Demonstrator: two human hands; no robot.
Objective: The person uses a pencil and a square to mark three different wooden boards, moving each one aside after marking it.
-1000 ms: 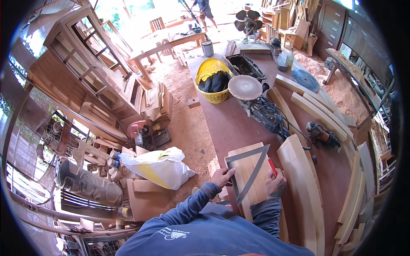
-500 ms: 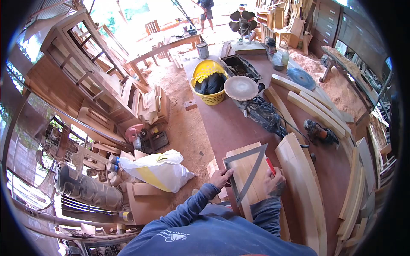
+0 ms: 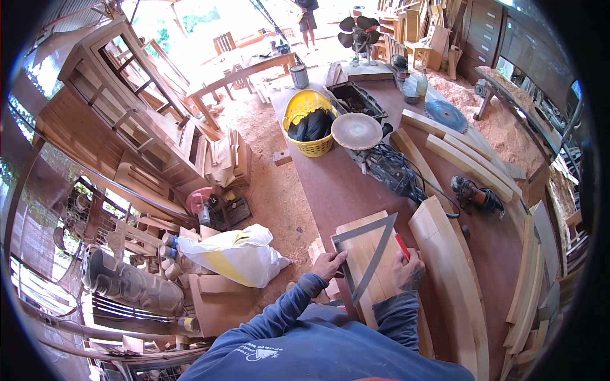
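Observation:
A light wooden board [image 3: 375, 257] lies on the brown tabletop in front of me. Resting on it is a grey triangular square [image 3: 372, 274], its long edge slanting across the wood. My left hand [image 3: 328, 266] grips the square's left edge, thumb on top. At the board's right side, my right hand [image 3: 408, 270] is closed around a red pencil-like marker [image 3: 402, 246], which points up and left beside the square's slanted edge. Where its tip ends, I cannot tell. Long curved wooden pieces [image 3: 441, 273] lie just right of my right hand.
Farther up the table are a yellow basket [image 3: 314, 147] with dark cloth, a round disc [image 3: 357, 131], a corded power tool [image 3: 476, 197], a blue saw blade [image 3: 446, 116] and wooden strips [image 3: 470, 166]. A white sack [image 3: 254, 257] lies left. A person [image 3: 307, 22] stands far back.
The view has shifted very slightly. Both hands, the square and the red marker keep their places on the board. The person in the back has moved a little.

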